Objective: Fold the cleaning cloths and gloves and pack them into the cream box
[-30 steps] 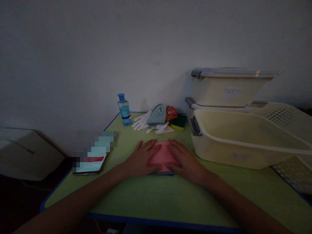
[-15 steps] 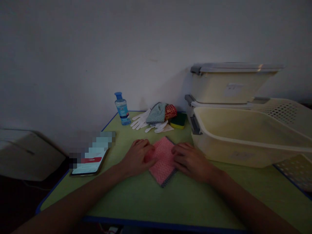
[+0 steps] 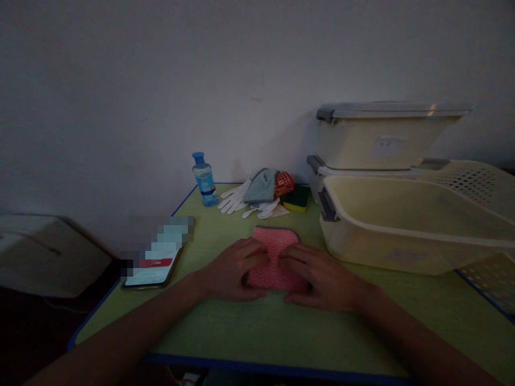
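Observation:
A folded pink cloth [image 3: 275, 268] with a dark checked border lies on the green table in front of me. My left hand [image 3: 237, 269] has its curled fingers on the cloth's left side, and its thumb is at the near edge. On the right side, my right hand [image 3: 317, 276] grips the cloth the same way, fingers over the top and thumb near the front edge. Both hands cover the cloth's sides, so its corners there are hidden.
Behind the cloth are white gloves [image 3: 234, 199], a grey-blue cloth [image 3: 261, 186], a red patterned cloth [image 3: 284, 183] and a sponge [image 3: 296, 199]. A blue bottle [image 3: 206, 185] stands left of them, a phone [image 3: 155, 262] nearer. Plastic bins [image 3: 386, 252] occupy the right.
The cloth has turned from a diamond to a squarer position, its far edge now across. Both hands have shifted on it, their thumbs now at its near edge.

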